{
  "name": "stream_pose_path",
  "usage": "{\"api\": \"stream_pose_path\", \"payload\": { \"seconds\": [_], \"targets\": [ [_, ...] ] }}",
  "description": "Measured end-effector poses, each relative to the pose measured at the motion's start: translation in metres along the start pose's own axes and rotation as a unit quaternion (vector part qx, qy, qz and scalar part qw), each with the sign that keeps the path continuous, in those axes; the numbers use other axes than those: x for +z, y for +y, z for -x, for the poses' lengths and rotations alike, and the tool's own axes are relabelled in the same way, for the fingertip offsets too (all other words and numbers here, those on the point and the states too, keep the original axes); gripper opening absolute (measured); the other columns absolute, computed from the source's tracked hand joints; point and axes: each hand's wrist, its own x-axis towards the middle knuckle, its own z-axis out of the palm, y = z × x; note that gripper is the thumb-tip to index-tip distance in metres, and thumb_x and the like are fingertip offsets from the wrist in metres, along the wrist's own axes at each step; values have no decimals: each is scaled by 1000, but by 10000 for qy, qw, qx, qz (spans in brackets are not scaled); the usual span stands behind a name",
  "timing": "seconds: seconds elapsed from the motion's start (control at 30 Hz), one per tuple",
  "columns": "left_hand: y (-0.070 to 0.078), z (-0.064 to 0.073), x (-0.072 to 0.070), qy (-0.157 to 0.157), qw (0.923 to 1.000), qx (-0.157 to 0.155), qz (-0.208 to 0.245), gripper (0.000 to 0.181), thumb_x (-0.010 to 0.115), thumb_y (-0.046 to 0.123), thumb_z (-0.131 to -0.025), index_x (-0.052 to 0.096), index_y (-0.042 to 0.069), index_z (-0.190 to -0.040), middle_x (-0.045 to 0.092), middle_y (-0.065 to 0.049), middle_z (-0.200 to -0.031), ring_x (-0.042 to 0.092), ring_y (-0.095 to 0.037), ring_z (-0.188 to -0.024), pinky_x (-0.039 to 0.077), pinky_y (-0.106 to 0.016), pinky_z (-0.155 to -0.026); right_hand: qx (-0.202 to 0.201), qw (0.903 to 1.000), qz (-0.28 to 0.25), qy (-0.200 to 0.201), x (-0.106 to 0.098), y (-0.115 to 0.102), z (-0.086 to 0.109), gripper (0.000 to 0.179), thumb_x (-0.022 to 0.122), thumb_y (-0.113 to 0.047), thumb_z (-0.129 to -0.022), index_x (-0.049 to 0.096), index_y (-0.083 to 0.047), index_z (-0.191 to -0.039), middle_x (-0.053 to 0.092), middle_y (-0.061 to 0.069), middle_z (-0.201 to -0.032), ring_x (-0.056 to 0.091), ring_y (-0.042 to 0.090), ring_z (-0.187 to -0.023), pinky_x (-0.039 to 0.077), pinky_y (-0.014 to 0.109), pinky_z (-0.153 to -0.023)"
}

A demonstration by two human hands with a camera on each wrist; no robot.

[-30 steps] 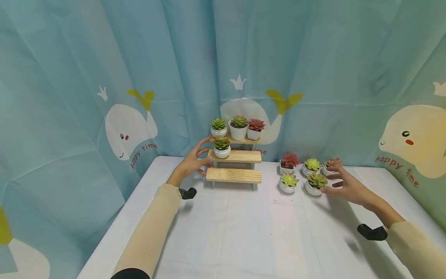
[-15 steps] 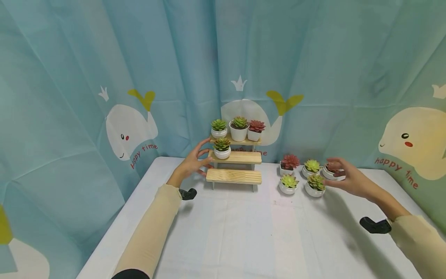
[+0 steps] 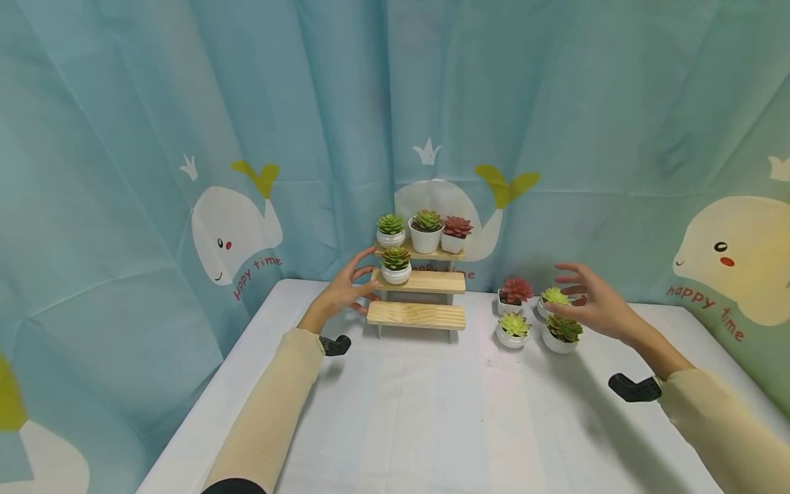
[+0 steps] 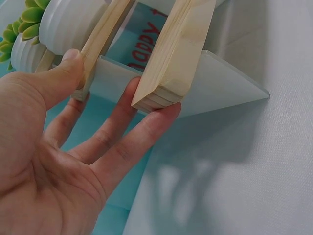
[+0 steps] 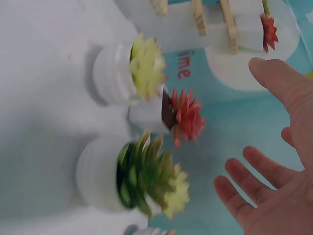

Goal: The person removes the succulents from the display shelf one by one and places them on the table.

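Note:
My left hand (image 3: 338,293) holds the left end of a three-step wooden stand (image 3: 416,315). In the left wrist view its thumb lies on one board and its fingertips touch the board ends. My right hand (image 3: 595,305) hovers with spread fingers, holding nothing, over potted succulents: a dark green one (image 3: 562,331), a back yellow-green one (image 3: 555,296), a front yellow-green one (image 3: 513,328) and a red one (image 3: 515,293). Another white pot (image 5: 146,231) shows at the bottom edge of the right wrist view; in the head view the hand hides it.
Along the top step stand a green succulent (image 3: 391,228), a taller potted one (image 3: 426,230) and a red one (image 3: 457,233). A dark green succulent (image 3: 396,263) sits at the left of the middle step. Behind the white-covered table (image 3: 407,412) hangs a blue curtain (image 3: 333,89).
My right hand has risen from beside the front dark green succulent and shifted back and left, above the group. My left hand stays on the stand. No pot has visibly moved.

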Motion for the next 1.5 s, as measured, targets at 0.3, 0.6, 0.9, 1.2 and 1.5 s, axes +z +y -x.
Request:
{"api": "stream_pose_path", "payload": {
  "seconds": [0.3, 0.6, 0.9, 1.2, 1.5],
  "targets": [
    [-1, -1, -1, -13, 10000, 17, -25, 78, 66, 19, -103, 21, 43, -163, 23, -16, -168, 64, -52, -113, 61, -55, -67, -316, 9986, -413, -35, 14, -27, -25, 82, 79, -24, -94, 31, -5, -157, 48, 30, -146, 54, 49, -126, 48, 64, -98],
    [2, 2, 0, -6, 10000, 13, -23, 78, 65, 19, -104, 20, 43, -163, 22, -16, -168, 65, -51, -111, 62, -54, -66, -433, 9963, -738, -68, 36, -52, -51, 82, 81, -26, -92, 33, -9, -156, 50, 27, -146, 55, 47, -127, 50, 60, -100],
    [1, 2, -1, 9, 10000, 21, 21, 77, 65, 19, -104, 21, 43, -163, 20, -16, -168, 58, -54, -122, 61, -55, -68, -743, 9905, -1134, -208, 69, -72, -73, 75, 79, -21, -94, 37, -11, -155, 53, 24, -145, 56, 44, -126, 49, 60, -101],
    [1, 1, 0, 67, 10000, -30, -58, 77, 66, 22, -103, 21, 46, -162, 23, -15, -168, 65, -47, -114, 62, -54, -67, -783, 9856, -1412, -497, 99, -98, -94, 77, 79, -24, -94, 36, -10, -156, 53, 20, -145, 57, 43, -126, 48, 58, -102],
    [-1, 0, -1, 9, 10000, 3, -55, 77, 65, 20, -104, 21, 45, -162, 22, -16, -168, 64, -50, -115, 61, -55, -69, -695, 9847, -1509, -517, 129, -113, -112, 78, 82, -26, -92, 39, -10, -155, 52, 23, -145, 59, 42, -124, 52, 54, -100]
  ]
}}
